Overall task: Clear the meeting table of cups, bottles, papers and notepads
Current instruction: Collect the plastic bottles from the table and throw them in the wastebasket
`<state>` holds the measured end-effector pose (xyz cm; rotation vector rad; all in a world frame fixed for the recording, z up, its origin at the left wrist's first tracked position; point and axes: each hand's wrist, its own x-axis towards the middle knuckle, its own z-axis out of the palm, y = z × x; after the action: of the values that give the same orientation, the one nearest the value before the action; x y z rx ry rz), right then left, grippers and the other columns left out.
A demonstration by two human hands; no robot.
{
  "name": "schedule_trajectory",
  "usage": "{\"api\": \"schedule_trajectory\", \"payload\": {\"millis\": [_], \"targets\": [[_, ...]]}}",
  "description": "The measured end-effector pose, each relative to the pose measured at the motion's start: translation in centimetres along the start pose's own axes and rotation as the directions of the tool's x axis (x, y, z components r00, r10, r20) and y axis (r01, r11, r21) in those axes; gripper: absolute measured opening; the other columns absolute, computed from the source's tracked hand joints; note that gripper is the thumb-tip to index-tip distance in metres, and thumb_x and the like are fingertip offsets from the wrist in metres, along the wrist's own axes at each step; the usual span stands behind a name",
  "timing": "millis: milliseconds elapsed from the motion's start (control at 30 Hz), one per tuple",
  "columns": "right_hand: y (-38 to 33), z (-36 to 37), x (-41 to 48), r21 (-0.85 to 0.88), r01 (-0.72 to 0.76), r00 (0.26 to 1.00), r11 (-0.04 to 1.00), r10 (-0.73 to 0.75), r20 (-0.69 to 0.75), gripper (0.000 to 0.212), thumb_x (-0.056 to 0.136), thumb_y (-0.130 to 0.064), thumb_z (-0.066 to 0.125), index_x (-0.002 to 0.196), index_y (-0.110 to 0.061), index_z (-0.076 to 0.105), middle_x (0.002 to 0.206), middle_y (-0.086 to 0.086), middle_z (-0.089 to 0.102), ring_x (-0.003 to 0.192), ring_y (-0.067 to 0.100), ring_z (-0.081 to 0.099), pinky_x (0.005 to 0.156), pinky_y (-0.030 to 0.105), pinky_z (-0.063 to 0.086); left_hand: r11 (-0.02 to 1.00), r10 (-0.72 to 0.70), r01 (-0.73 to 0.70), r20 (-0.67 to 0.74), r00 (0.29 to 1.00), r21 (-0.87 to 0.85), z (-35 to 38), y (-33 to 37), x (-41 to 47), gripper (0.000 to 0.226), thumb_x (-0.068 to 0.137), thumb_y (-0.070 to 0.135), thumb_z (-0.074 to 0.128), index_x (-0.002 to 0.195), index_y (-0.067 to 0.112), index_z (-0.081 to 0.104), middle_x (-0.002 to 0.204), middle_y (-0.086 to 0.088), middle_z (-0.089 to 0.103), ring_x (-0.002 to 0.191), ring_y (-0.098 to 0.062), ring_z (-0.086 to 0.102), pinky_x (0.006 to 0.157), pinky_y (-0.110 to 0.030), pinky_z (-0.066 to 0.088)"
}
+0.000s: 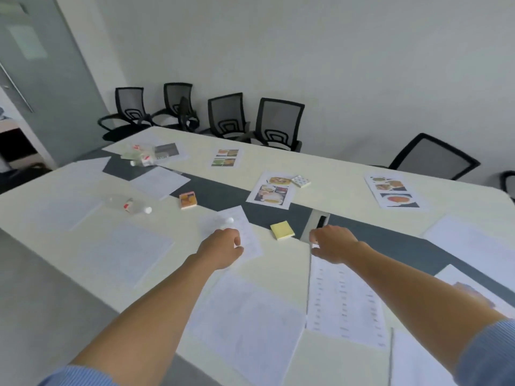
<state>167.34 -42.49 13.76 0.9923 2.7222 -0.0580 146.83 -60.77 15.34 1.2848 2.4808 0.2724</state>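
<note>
I had both arms stretched out over the long cream table with the dark grey centre strip [83,246]. Nearest me, at six o'clock, lay two white printed sheets [245,324], side by side and flat. My left hand [223,247] was curled loosely, knuckles up, over the near corner of a white printed page [245,232] at twelve o'clock; I could not tell whether it had pinched the paper. My right hand [333,243], at one o'clock, was half-closed with the fingers bent down at the top edge of a white sheet of columned text [345,302], and it seemed to hold nothing. Between the hands sat a pale yellow sticky-note pad [282,230], just beyond the fingertips.

I judged the step to be gathering these near papers. To do it well I would slide each sheet toward the table edge, lift by a corner, and stack the pad on top.

Farther off, at eleven o'clock, a clear plastic bottle with a red label [131,205] lay on its side, with an orange patterned notepad [188,200] beside it; colour photo printouts [273,190] lay at twelve. Black mesh chairs [278,123] lined the wall.
</note>
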Motion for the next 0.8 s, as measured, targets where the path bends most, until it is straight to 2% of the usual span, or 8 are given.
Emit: {"api": "schedule_trajectory", "payload": {"millis": [167, 267, 467, 633, 800], "targets": [[-5.4, 0.9, 6.0, 0.074, -0.129, 0.992, 0.989, 0.128, 0.017, 0.038, 0.095, -0.036, 0.052, 0.13, -0.022, 0.054, 0.122, 0.002, 0.063, 0.11, 0.025, 0.06, 0.084, 0.033, 0.046, 0.998, 0.058, -0.059, 0.025, 0.998, 0.025, -3.1, -7.8, 5.5, 0.02, 0.095, 0.031, 0.055, 0.109, 0.017, 0.061, 0.111, -0.003, 0.066, 0.096, -0.022, 0.062, 0.083, -0.032, 0.054], [-8.3, 0.9, 9.1, 0.116, -0.182, 0.983, 0.976, 0.178, 0.049, 0.038, 0.094, -0.037, 0.051, 0.13, -0.025, 0.053, 0.12, 0.0, 0.063, 0.11, 0.024, 0.06, 0.084, 0.034, 0.048, 0.997, 0.067, -0.07, 0.058, 0.996, 0.045, -5.2, -11.8, 8.7, 0.019, 0.095, 0.027, 0.054, 0.107, 0.015, 0.061, 0.109, -0.004, 0.066, 0.09, -0.019, 0.06, 0.073, -0.027, 0.048], [-10.5, 1.0, 14.4, 0.147, -0.278, 0.96, 0.949, 0.269, 0.078, 0.039, 0.094, -0.039, 0.051, 0.131, -0.026, 0.051, 0.117, 0.0, 0.064, 0.106, 0.024, 0.062, 0.081, 0.033, 0.049, 0.993, 0.114, -0.115, 0.101, 0.988, -0.004, -5.4, -15.2, 15.4, 0.02, 0.097, 0.028, 0.053, 0.109, 0.014, 0.061, 0.111, -0.004, 0.067, 0.092, -0.017, 0.06, 0.075, -0.023, 0.046], [-12.1, 2.8, 19.4, 0.213, -0.307, 0.949, 0.928, 0.282, 0.142, 0.042, 0.094, -0.044, 0.053, 0.132, -0.026, 0.05, 0.122, 0.001, 0.062, 0.109, 0.025, 0.06, 0.075, 0.031, 0.041, 0.991, 0.129, -0.134, 0.209, 0.969, 0.006, -2.4, -17.3, 19.9, 0.023, 0.097, 0.03, 0.054, 0.113, 0.015, 0.059, 0.115, -0.003, 0.066, 0.096, -0.016, 0.06, 0.077, -0.022, 0.045], [-15.8, 5.7, 26.5, 0.347, -0.284, 0.953, 0.894, 0.224, 0.203, 0.064, 0.086, -0.062, 0.057, 0.136, -0.024, 0.046, 0.126, 0.001, 0.063, 0.11, 0.022, 0.061, 0.086, 0.031, 0.051, 0.997, 0.056, -0.07, 0.259, 0.964, 0.043, -1.8, -20.7, 25.6, 0.021, 0.095, 0.03, 0.055, 0.109, 0.016, 0.061, 0.112, -0.004, 0.066, 0.097, -0.022, 0.062, 0.081, -0.029, 0.051]]}}
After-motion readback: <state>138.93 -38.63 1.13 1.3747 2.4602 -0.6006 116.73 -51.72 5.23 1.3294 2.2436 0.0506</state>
